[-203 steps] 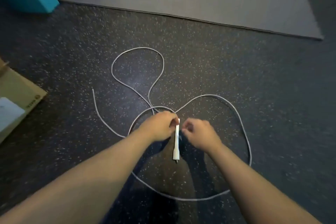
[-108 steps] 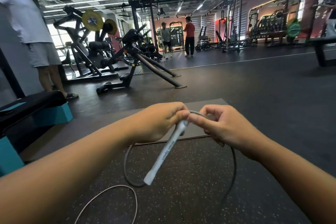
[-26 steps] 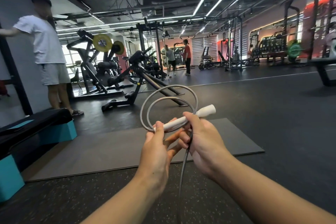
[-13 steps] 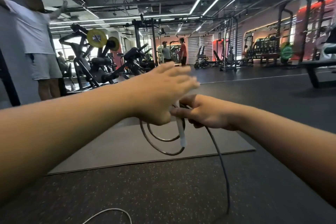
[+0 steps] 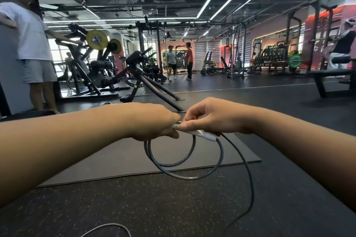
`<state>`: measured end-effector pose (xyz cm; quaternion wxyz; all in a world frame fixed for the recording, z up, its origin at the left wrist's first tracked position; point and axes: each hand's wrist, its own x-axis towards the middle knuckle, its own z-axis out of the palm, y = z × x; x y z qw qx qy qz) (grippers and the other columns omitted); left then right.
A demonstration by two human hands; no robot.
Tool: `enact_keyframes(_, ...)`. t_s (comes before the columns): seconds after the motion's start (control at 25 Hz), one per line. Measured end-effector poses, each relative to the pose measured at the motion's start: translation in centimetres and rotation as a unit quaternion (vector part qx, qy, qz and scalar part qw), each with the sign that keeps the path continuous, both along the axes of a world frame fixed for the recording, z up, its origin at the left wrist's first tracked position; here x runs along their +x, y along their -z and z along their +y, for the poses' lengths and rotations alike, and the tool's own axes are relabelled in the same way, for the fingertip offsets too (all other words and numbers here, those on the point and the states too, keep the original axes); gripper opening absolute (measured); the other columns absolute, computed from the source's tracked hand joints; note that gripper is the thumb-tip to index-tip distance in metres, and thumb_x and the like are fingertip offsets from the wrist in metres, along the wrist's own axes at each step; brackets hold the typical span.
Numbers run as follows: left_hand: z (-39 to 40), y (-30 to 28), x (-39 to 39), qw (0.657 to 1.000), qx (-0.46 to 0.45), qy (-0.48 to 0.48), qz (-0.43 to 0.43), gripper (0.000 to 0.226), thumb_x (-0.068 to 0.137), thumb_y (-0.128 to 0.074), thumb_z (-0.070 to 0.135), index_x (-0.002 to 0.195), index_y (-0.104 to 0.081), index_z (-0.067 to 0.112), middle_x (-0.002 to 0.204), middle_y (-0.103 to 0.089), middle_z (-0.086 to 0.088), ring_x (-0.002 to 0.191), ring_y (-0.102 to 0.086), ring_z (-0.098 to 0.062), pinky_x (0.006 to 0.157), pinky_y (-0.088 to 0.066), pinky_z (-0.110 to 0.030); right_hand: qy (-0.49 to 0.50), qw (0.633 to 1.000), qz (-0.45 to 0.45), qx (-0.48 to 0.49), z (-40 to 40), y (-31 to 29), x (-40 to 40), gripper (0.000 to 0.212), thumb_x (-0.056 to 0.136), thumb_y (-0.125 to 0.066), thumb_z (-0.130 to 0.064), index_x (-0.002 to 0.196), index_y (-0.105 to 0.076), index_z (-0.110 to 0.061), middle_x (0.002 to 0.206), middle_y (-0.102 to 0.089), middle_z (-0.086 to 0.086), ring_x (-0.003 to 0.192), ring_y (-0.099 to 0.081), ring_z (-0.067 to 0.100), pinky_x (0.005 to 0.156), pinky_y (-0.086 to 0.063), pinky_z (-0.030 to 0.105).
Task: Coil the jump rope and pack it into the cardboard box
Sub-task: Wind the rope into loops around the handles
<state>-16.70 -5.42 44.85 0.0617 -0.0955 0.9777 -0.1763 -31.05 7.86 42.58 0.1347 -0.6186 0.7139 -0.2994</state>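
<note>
The grey jump rope (image 5: 185, 177) hangs in two loops below my hands. Its white handle (image 5: 204, 134) lies level between them, mostly covered by fingers. My left hand (image 5: 154, 121) is closed around the gathered loops at the handle's left end. My right hand (image 5: 212, 116) pinches the handle and rope from above. A free length of rope (image 5: 250, 188) trails from under my right hand down to the speckled floor, and another bit of rope (image 5: 109, 226) lies at the bottom edge. The cardboard box is out of view.
A grey exercise mat (image 5: 119, 159) lies on the floor just beyond my hands. A person in a white shirt (image 5: 32, 48) stands at the left by weight machines (image 5: 100, 71). Two people (image 5: 179, 61) stand far back. A bench (image 5: 335, 81) is at the right.
My left hand, spread open over the rope half a second ago, has closed on the loops. The handle has turned from hanging down to level, and a second wider loop hangs beneath.
</note>
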Motion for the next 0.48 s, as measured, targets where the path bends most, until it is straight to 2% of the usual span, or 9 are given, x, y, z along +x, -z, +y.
enact_keyframes(0.12, -1.1, 0.1, 1.2, 1.0, -0.005, 0.024, 0.008, 0.047, 0.099, -0.037, 0.065, 0.101, -0.053, 0.021, 0.079, -0.055, 0.004, 0.07, -0.052, -0.015, 0.068, -0.043, -0.037, 0.023, 0.999, 0.001, 0.034, 0.8, -0.2, -1.0, 0.048, 0.088, -0.068, -0.057, 0.081, -0.072, -0.01, 0.064, -0.058, 0.0, 0.051, -0.05, 0.011, 0.052, -0.045, 0.029)
enact_keyframes(0.2, -2.2, 0.1, 2.1, 0.999, -0.01, 0.027, 0.027, 0.052, 0.097, -0.026, 0.068, 0.1, -0.052, 0.023, 0.079, -0.057, 0.003, 0.067, -0.052, -0.013, 0.065, -0.043, -0.035, 0.056, 0.998, 0.005, 0.037, 1.9, -0.1, -2.0, 0.053, 0.086, -0.067, -0.062, 0.063, -0.06, -0.014, 0.056, -0.051, -0.001, 0.048, -0.05, 0.015, 0.051, -0.048, 0.029)
enact_keyframes(0.28, -3.4, 0.1, 3.0, 0.997, 0.022, 0.013, 0.066, 0.051, 0.096, -0.022, 0.067, 0.096, -0.05, 0.025, 0.08, -0.057, 0.001, 0.068, -0.053, -0.016, 0.066, -0.044, -0.034, 0.084, 0.996, -0.029, 0.008, 3.1, 0.5, -3.1, 0.058, 0.086, -0.065, -0.064, 0.057, -0.047, -0.018, 0.051, -0.044, 0.001, 0.044, -0.048, 0.019, 0.054, -0.055, 0.034)
enact_keyframes(0.32, -4.0, 0.2, 3.3, 0.993, 0.064, 0.005, 0.1, 0.05, 0.093, -0.02, 0.067, 0.093, -0.049, 0.025, 0.08, -0.057, 0.001, 0.069, -0.054, -0.018, 0.067, -0.045, -0.034, 0.098, 0.993, -0.062, -0.015, 3.5, 1.2, -3.8, 0.059, 0.087, -0.063, -0.066, 0.058, -0.044, -0.018, 0.05, -0.041, 0.0, 0.043, -0.045, 0.02, 0.059, -0.059, 0.039)
enact_keyframes(0.4, -4.8, 0.7, 3.7, 0.967, 0.17, -0.005, 0.191, 0.051, 0.089, -0.02, 0.067, 0.089, -0.05, 0.025, 0.08, -0.058, 0.001, 0.074, -0.057, -0.023, 0.071, -0.047, -0.037, 0.108, 0.978, -0.167, -0.062, 3.8, 2.9, -4.2, 0.061, 0.085, -0.058, -0.073, 0.065, -0.051, -0.016, 0.055, -0.036, -0.002, 0.046, -0.038, 0.018, 0.067, -0.061, 0.047)
enact_keyframes(0.48, -5.0, 1.8, 3.5, 0.926, 0.264, -0.025, 0.268, 0.049, 0.096, -0.024, 0.061, 0.094, -0.053, 0.022, 0.082, -0.06, 0.003, 0.073, -0.058, -0.018, 0.068, -0.046, -0.033, 0.085, 0.941, -0.305, -0.118, 3.0, 5.0, -3.3, 0.068, 0.074, -0.061, -0.083, 0.082, -0.067, -0.016, 0.063, -0.035, -0.005, 0.051, -0.032, 0.013, 0.061, -0.052, 0.04)
